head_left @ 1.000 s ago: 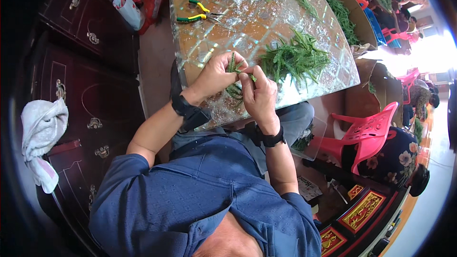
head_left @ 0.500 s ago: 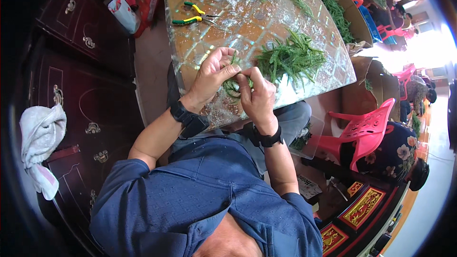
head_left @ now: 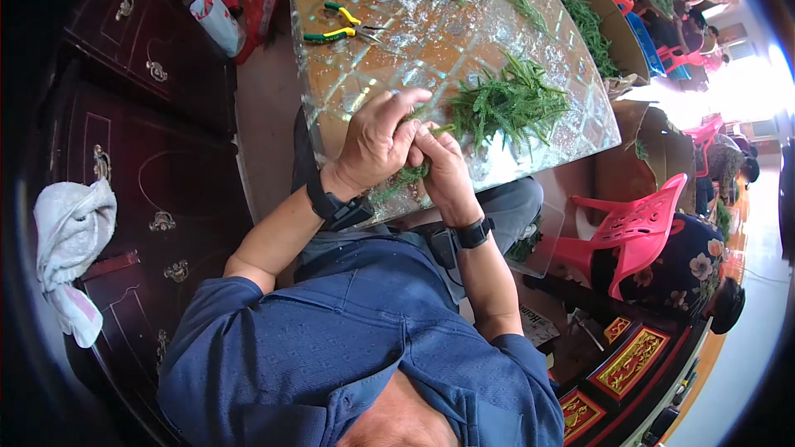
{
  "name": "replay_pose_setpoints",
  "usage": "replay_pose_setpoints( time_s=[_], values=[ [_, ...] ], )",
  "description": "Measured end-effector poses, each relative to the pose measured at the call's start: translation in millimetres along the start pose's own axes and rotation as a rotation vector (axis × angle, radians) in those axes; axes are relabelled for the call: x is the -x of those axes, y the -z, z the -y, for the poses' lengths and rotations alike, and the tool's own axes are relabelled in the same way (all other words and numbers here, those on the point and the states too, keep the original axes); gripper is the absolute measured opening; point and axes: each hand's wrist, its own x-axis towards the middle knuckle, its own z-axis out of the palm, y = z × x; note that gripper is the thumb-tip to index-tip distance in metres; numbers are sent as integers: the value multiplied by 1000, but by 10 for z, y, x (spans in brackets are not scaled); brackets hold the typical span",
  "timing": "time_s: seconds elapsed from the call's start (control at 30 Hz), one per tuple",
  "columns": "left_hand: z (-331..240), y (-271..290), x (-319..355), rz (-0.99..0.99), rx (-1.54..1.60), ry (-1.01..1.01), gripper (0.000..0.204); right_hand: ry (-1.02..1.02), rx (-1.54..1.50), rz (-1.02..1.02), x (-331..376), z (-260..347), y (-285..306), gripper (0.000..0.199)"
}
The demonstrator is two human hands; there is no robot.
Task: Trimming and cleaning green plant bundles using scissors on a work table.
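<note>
Both hands, left hand (head_left: 377,145) and right hand (head_left: 440,167), keep fingers clamped on the green sprig bundle (head_left: 406,175); I'd grip tight, loose pile (head_left: 509,103) at 2 o'clock.

Glossy glass-topped table (head_left: 397,58), reflective over mottled brown; feathery matt green sprigs (head_left: 509,103) at its three o'clock; rubbery-handled metal pliers (head_left: 344,25) at eleven. Polished dark wooden cabinet (head_left: 157,157); soft white cloth (head_left: 70,257); shiny pink plastic chair (head_left: 638,228).

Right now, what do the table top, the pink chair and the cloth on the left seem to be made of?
Table top: apparently glass or glossy plastic sheet, judging by the bright glare over a brownish pattern. Pink chair: likely moulded plastic, smooth, one even colour. Cloth: soft white fabric, perhaps towelling, hanging in limp folds.
</note>
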Motion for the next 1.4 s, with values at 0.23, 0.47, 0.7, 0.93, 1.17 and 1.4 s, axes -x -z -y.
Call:
replay_pose_setpoints(
  time_s=[0.23,0.47,0.7,0.93,1.17,1.4],
  values=[
    [-44,4,-43,-40,-75,29,48,42,-202,-54,-43,-48,-9,20],
    [22,-49,56,-184,52,63,44,485,599,-316,14,87,-83,10],
    [213,-10,13,-67,392,249,18,755,1027,-337,6,93,-36,6],
    [209,-72,117,-108,503,187,8,643,793,-428,-4,65,-17,6],
    [288,-84,42,-82,845,457,5,855,1037,-398,-8,139,-49,10],
    [344,1,10,123,1077,670,14,902,1189,-335,20,175,-11,14]
  ],
)
